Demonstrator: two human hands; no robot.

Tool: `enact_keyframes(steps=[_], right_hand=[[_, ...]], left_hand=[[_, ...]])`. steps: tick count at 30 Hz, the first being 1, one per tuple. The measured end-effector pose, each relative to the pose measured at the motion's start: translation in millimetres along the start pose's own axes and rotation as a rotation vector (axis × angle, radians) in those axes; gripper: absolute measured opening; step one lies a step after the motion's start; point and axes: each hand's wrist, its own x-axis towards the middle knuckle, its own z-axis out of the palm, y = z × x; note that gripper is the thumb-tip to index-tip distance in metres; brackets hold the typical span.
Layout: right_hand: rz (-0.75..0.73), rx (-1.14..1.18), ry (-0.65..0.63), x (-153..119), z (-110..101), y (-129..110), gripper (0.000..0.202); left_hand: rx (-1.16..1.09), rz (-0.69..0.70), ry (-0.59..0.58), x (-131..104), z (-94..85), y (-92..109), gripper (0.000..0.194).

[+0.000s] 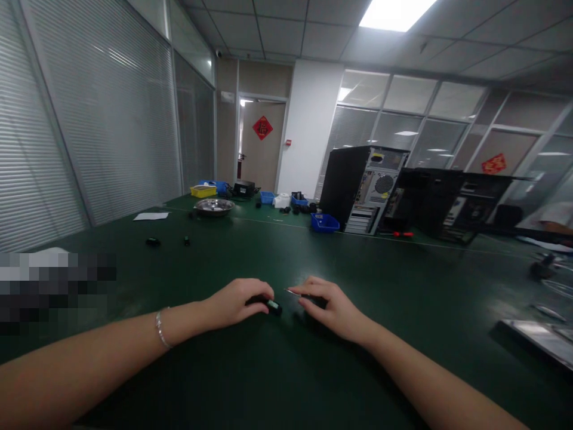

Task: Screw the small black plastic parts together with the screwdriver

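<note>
My left hand (pixel 239 301) is closed around a small black part with a pale green patch (pixel 274 307), low over the green table. A short gap to the right, my right hand (pixel 333 304) pinches a thin, pointed metal tool (pixel 292 292). The tool's tip points left toward the black part without visibly touching it. Fingers hide most of the tool, so its exact kind cannot be told. Farther off on the left lie two small black pieces, one wider (pixel 153 242) and one smaller (pixel 187 240).
Toward the back stand a round metal bowl (pixel 213 206), a yellow tray (pixel 203 191) and a blue bin (pixel 324 223). A computer tower (pixel 358 188) rises behind the bin, with a red-handled tool (pixel 403 234) beside it. A metal tray (pixel 541 337) and a person's arm (pixel 555 227) are at right.
</note>
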Motion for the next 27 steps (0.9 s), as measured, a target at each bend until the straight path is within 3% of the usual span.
enact_keyframes(steps=[12,20,27], right_hand=[[-0.051,0.002,0.004,1,5,1,0.032],[-0.045,0.013,-0.017,2,10,5,0.031],[-0.024,0.0,0.0,4,11,-2,0.029]], left_hand=[[-0.121,0.02,-0.03,5,-4.6,0,0.012],[-0.035,0.006,-0.078,6,-7.3,7,0.011],[0.037,0.009,-0.047,3,-1.7,10,0.008]])
